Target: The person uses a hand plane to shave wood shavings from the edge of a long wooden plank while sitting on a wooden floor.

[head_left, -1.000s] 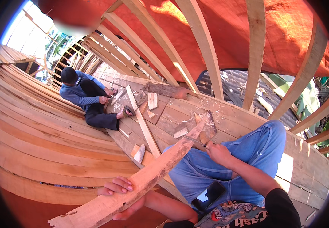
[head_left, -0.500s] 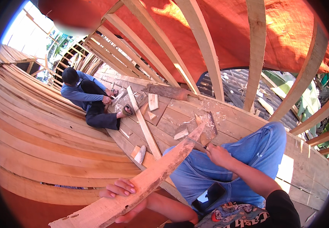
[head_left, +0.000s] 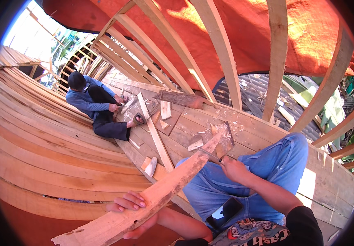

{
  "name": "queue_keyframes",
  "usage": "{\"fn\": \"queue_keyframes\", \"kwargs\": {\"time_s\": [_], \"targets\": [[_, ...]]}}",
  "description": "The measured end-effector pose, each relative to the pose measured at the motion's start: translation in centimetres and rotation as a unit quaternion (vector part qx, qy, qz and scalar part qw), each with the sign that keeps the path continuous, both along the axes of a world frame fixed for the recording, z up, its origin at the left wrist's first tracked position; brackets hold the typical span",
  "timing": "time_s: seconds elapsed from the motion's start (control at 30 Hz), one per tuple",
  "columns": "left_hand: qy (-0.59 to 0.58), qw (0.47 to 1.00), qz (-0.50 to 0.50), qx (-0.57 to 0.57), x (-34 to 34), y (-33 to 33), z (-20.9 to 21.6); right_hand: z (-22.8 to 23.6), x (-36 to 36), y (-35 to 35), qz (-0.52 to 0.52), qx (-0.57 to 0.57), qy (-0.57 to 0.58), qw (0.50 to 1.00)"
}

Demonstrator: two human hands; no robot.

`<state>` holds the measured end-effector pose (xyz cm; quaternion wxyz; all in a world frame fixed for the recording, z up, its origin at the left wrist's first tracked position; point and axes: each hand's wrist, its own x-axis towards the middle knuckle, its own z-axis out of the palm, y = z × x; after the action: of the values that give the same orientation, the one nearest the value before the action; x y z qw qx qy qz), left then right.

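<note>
A long, pale wooden plank (head_left: 160,193) with a rough, dark edge slants across my lap, tapering toward its far end. My left hand (head_left: 130,213) is closed round its near part, fingers over the top and thumb below. In my right hand (head_left: 235,169) is the handle of a knife (head_left: 209,154), whose blade lies against the plank's edge near the narrow tip. Under that tip is a flat piece of wood (head_left: 227,141) with shavings about it on the floorboards.
A co-worker (head_left: 87,104) sits at the far left, hands at a piece of wood. Between us lie a long batten (head_left: 154,131), offcuts (head_left: 165,110) and a bark-covered slab (head_left: 181,99). Curved ribs (head_left: 222,49) rise along the right under an orange tarp (head_left: 246,24). A phone (head_left: 225,213) rests on my lap.
The knife blade has shifted slightly along the plank's edge, away from me, with my right hand. The left hand's grip stays the same.
</note>
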<state>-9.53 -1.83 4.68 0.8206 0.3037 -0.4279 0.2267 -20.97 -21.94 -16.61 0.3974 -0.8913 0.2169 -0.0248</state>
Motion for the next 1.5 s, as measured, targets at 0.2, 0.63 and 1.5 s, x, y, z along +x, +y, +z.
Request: {"fn": "queue_keyframes", "kwargs": {"time_s": [0.2,0.63,1.5], "targets": [[-0.004,1.0,0.0,0.005,-0.2,0.1,0.3,2.4,-0.2,1.5,0.019,0.009,0.008,1.0],[-0.021,1.0,0.011,0.007,-0.6,-1.3,0.3,-1.2,-0.4,0.0,-0.016,-0.003,-0.031,0.999],[-0.032,0.999,-0.025,0.023,-0.5,-0.7,0.5,-1.8,0.1,-1.0,-0.027,0.047,0.022,0.998]]}}
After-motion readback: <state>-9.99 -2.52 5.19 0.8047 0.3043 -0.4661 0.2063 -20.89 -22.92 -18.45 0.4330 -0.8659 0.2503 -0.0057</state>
